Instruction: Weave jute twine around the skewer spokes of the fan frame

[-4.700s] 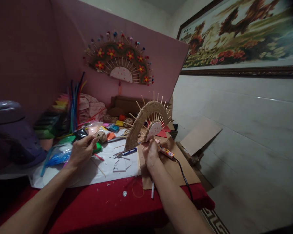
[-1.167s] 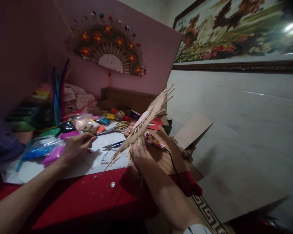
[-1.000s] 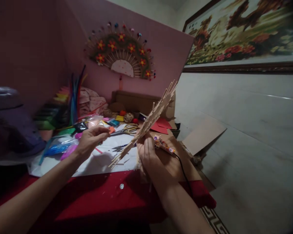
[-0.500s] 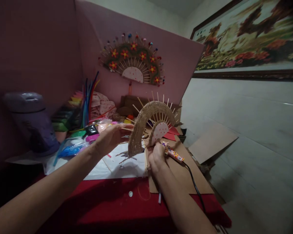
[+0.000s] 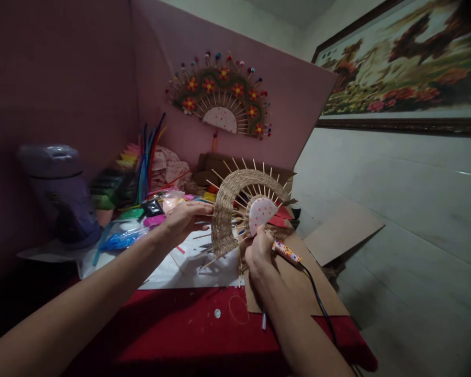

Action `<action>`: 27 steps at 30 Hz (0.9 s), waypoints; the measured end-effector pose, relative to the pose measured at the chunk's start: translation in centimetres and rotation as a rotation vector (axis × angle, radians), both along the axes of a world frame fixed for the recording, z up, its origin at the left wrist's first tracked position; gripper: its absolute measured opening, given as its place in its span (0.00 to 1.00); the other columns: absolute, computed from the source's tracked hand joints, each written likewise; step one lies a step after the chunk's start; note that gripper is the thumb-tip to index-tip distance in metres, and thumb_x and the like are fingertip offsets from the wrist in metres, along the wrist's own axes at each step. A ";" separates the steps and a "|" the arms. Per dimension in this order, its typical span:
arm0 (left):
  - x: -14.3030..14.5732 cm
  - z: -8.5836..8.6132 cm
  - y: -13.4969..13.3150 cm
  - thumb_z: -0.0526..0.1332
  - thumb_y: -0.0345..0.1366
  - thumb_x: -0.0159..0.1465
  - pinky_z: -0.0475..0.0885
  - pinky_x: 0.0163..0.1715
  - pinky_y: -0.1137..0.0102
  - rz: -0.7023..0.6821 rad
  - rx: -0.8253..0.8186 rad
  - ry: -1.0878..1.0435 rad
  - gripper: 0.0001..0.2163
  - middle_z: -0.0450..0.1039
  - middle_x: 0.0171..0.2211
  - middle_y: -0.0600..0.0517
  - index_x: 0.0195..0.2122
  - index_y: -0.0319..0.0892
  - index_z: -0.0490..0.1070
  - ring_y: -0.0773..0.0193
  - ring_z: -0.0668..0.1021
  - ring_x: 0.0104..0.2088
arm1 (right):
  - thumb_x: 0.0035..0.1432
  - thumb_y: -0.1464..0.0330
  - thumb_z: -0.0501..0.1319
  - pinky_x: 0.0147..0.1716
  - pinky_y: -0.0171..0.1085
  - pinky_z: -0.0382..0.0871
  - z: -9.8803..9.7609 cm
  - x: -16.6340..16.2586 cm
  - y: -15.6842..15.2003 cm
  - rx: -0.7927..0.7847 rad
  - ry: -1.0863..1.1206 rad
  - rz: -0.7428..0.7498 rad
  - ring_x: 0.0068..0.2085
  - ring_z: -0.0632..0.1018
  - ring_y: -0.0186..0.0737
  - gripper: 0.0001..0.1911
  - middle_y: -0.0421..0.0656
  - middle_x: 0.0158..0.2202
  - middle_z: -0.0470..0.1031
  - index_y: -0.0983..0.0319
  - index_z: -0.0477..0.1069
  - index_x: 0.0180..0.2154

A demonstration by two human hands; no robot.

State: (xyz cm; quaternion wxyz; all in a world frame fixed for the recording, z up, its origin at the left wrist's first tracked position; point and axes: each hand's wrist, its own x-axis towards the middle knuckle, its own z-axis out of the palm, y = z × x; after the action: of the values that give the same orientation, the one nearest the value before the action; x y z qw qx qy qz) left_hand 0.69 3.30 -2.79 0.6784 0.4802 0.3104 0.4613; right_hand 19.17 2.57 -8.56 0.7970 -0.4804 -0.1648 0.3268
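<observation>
A fan-shaped craft piece (image 5: 227,209) of thin wooden sticks woven with brown twine is held up over the table, its bare stick ends fanning outward. At its base is a half-round white panel (image 5: 262,213) with small red spots. My right hand (image 5: 259,251) grips the piece at the lower edge of this panel, thumb on the front. My left hand (image 5: 188,215) is at the fan's left edge with fingers stretched out, by the stick ends; whether it touches them I cannot tell. A flower-patterned glue gun (image 5: 286,252) with a black cord lies just right of my right hand.
Cardboard (image 5: 298,283) and a white sheet (image 5: 153,272) cover part of the red tablecloth (image 5: 172,324). Clay packets (image 5: 121,240) and a purple flask (image 5: 63,199) stand left. A finished decorated fan (image 5: 222,94) hangs on the pink board behind.
The fan has turned to show its front more squarely, and its spotted panel faces me more. The whole view has shifted slightly, with the scene moving right.
</observation>
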 end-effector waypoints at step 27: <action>-0.7 -1.4 0.1 0.66 0.32 0.49 0.68 0.21 0.74 0.081 -0.059 0.033 0.08 0.77 0.29 0.47 0.31 0.35 0.75 0.65 0.77 0.28 | 0.50 0.61 0.58 0.19 0.28 0.59 -1.7 0.5 0.6 0.007 -0.160 -0.006 0.21 0.61 0.28 0.11 0.33 0.20 0.61 0.61 0.61 0.23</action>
State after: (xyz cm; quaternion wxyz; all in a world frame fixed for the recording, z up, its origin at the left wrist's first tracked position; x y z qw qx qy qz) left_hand 0.01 3.38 -4.16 0.6676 0.4548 0.3544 0.4711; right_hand 19.66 3.20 -10.29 0.7839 -0.5027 -0.2275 0.2846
